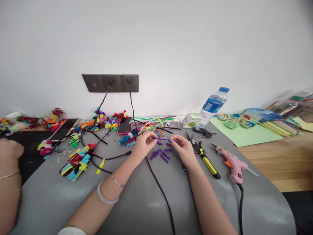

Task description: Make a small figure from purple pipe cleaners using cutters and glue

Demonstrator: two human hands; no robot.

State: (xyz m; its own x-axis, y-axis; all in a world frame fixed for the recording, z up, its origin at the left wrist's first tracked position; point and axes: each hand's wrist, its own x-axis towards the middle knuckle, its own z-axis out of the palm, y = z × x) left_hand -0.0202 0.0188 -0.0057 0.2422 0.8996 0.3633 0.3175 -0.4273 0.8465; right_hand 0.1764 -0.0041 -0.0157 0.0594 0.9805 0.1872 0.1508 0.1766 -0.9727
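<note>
My left hand [143, 143] and my right hand [182, 147] meet over the grey table cover [137, 202], and between their pinched fingertips stretches a thin purple pipe cleaner [163, 139]. Both hands grip it, one at each end. Just below them lie several short cut purple pieces [161, 154] on the cover. A black cable [158, 186] runs under my left wrist toward me.
Yellow-handled cutters [205, 159] and a pink glue gun [232, 164] lie to the right. A water bottle [212, 106], a small carton [191, 120], keys and green paper [246, 133] sit behind. Colourful craft figures [77, 161] and two phones lie left. Another person's arm [8, 176] rests at the far left.
</note>
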